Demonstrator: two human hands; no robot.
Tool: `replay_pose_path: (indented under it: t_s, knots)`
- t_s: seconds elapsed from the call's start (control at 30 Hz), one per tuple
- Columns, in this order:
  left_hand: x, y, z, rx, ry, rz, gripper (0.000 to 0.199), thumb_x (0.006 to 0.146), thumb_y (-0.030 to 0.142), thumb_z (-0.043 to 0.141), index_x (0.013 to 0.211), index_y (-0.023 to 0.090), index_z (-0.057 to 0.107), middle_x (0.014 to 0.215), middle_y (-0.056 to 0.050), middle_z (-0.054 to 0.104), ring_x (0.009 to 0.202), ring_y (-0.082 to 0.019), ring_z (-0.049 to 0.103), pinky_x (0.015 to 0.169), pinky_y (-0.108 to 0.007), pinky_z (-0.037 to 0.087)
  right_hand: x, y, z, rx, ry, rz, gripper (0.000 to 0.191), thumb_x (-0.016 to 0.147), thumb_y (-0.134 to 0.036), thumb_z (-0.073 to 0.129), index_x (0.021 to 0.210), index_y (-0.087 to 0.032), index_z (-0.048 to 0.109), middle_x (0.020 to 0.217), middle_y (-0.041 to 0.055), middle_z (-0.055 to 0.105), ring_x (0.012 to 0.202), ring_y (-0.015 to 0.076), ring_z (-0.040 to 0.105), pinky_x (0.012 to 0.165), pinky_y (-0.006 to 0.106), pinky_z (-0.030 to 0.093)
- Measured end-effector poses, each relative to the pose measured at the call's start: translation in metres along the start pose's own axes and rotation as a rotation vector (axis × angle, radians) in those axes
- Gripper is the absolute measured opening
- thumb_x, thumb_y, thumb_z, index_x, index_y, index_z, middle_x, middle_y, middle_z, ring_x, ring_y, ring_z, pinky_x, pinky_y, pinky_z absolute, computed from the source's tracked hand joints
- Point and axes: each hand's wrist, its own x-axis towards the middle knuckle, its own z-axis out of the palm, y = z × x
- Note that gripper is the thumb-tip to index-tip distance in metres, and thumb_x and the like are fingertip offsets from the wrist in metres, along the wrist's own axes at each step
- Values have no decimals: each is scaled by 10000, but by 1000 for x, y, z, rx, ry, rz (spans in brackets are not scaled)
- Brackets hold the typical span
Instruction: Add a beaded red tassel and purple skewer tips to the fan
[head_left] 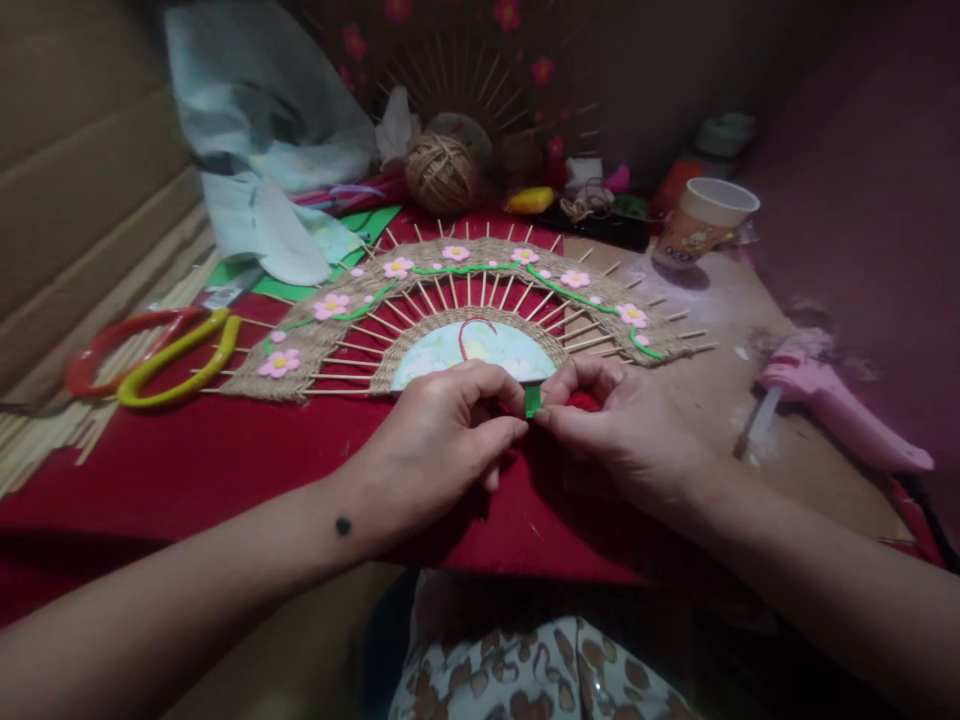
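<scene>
Between my two hands is a small flat green piece [532,402], perhaps paper or felt. My left hand [450,425] pinches its left side, and my right hand [622,430] pinches its right side. Something red [584,401] shows among my right fingers; its kind is partly hidden. Just beyond my fingers lies a fan-shaped piece of thin sticks and woven twine [319,340], trimmed with pink flowers and a green line. At its base sits a pale blue half-circle [424,357] with a curved red strip [463,345] on it.
Orange-and-yellow scissors [232,345] lie left, near a bundle of thin sticks [45,435]. A twine ball [441,172] rests behind the fan. To the right stand a paper cup [694,232] and a pink glue gun [832,395]. Red cloth [300,470] covers part of the table.
</scene>
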Motion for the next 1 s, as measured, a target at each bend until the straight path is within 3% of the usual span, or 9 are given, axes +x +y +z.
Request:
replay_pose_path:
  t_s: [0.1,0.2,0.4,0.6,0.83,1.0]
  knots:
    - [-3,-2,5,-117,-16,-83,54,836,253,499,821,202,507,434,71,512,351,-76,445,363,-163,312,0,1,-1,-56,-13,-17,113,593,-127,609,641,-165,514,472,-85,472,376,34,373,358,154,281]
    - [-3,-5,7,-195,-29,-75,68,848,268,497,840,202,480,470,56,566,325,-68,418,341,-164,283,0,0,-1,-109,-12,-6,103,597,-138,612,634,-162,520,464,-81,467,372,36,372,347,151,274]
    - [-1,-10,8,-188,27,-7,57,824,214,525,789,173,504,486,50,568,350,-53,440,357,-147,321,1,-2,2,-70,-53,76,116,591,-132,614,620,-171,508,397,-89,440,314,41,352,297,143,248]
    - [0,-10,5,-271,-10,-23,39,799,184,538,766,165,529,464,53,549,345,-56,443,352,-147,371,2,-5,-2,122,-143,86,277,538,-98,688,740,-174,515,512,-84,529,355,27,400,324,122,290]
    - [4,-10,0,-347,-77,-71,55,790,142,539,743,156,515,450,41,566,326,-53,455,339,-132,339,0,-2,-2,31,-149,66,154,618,-122,647,706,-174,532,377,-82,474,300,46,368,283,125,265]
    - [4,-9,2,-318,-84,-60,42,796,151,532,758,161,517,452,46,562,329,-65,469,342,-146,358,2,2,-4,94,-195,91,141,641,-91,598,708,-193,525,356,-89,453,275,49,336,275,129,232]
